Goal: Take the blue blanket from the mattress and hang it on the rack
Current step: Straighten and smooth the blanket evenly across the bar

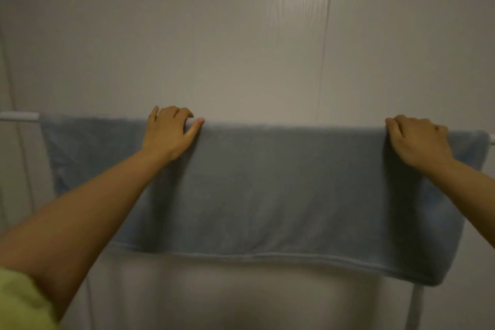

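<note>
The blue blanket [281, 190] hangs folded over the white rack's top bar [18, 116], spread almost the whole width of the bar, its hem level near the bottom. My left hand [168, 131] lies on the blanket's top fold left of the middle, fingers curled over the bar and thumb stretched along the fold. My right hand [417, 139] rests on the top fold near the right end, fingers bent over the cloth. Under the blanket the bar is hidden.
A pale panelled wall [241, 35] stands close behind the rack. The rack's white right upright [413, 305] shows below the blanket, and a thin white post [25, 169] runs down at the left. A yellow-green sleeve [18, 303] fills the bottom left corner.
</note>
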The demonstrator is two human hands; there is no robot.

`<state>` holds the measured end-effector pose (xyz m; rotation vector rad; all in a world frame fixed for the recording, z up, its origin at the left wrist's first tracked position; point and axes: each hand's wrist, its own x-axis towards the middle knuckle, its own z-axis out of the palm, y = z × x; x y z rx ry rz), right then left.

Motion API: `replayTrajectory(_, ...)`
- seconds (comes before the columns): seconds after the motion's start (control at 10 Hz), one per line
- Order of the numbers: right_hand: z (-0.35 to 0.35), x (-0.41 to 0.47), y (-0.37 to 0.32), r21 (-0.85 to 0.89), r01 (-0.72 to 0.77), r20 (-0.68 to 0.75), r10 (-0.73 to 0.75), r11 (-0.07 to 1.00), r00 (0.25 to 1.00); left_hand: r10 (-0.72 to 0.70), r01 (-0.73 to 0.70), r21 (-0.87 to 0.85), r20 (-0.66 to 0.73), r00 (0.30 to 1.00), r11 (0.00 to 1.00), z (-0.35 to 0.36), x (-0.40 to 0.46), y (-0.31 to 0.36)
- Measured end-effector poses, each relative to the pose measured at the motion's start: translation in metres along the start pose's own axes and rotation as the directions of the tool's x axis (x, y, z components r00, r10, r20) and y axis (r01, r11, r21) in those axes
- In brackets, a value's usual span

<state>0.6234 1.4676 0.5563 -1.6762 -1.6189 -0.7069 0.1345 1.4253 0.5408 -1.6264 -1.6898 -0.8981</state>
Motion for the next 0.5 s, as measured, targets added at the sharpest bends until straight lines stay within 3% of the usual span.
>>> replayTrajectory(0.1, -0.006, -0.032, -0.023, 0.117, 0.046, -0.097, -0.034, 0.992, 0.995, -0.188, 0.188, -0.045, 0.008, 0.982, 0.981, -0.011, -0.017, -0.042)
replayTrajectory(0.2, -0.024, -0.069, -0.051, 0.146, 0.080, -0.113, -0.064, 0.986, 0.992, -0.283, 0.286, -0.048, 0.061, 0.957, 0.957, -0.024, -0.045, -0.085)
replayTrajectory(0.3, -0.047, -0.112, -0.085, 0.189, 0.062, -0.063, -0.050, 0.980, 0.997, -0.234, 0.244, -0.031, 0.189, 0.954, 0.969, -0.041, -0.077, -0.121)
replayTrajectory(0.5, -0.110, -0.206, -0.157, 0.393, 0.010, 0.060, -0.036, 0.919, 0.998, -0.121, 0.216, -0.161, 0.458, 0.881, 0.963, -0.072, -0.136, -0.146)
